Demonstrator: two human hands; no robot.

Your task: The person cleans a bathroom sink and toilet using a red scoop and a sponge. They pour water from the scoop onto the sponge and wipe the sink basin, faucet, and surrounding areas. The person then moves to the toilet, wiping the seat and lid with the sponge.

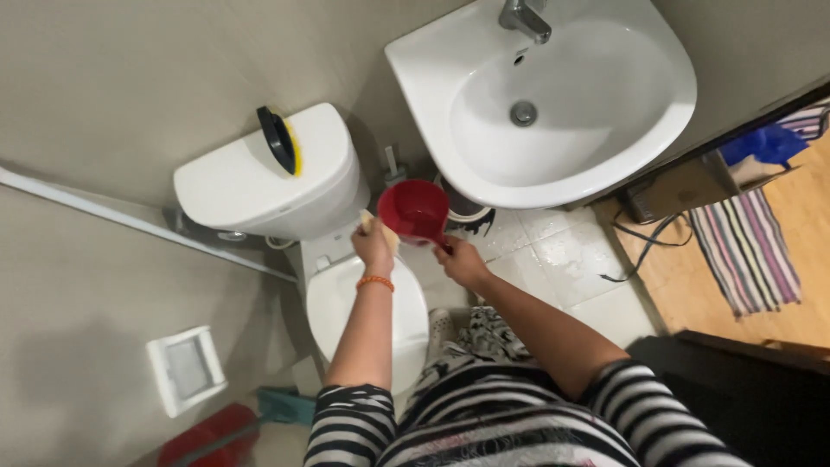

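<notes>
Red plastic dipper (413,211): held in the air above the rear of the toilet lid, between the cistern and the washbasin, bowl facing up toward the camera. Its handle runs down to the right hand (460,262), whose fingers are curled shut around the handle end; the right forearm is extended forward from a striped sleeve, wrist roughly straight.

Left hand (373,246): raised just beside the dipper's left rim, arm stretched forward, an orange bracelet (375,281) at the wrist. Its fingers pinch a small pale object (369,222); what it is cannot be told.

Beyond the fingers: white cistern (259,177) carrying a dark, yellow-edged brush (279,138). Beneath the hands: closed toilet lid (346,307). To the right of the dipper: white washbasin (553,104), tiled floor (571,259) below it.
</notes>
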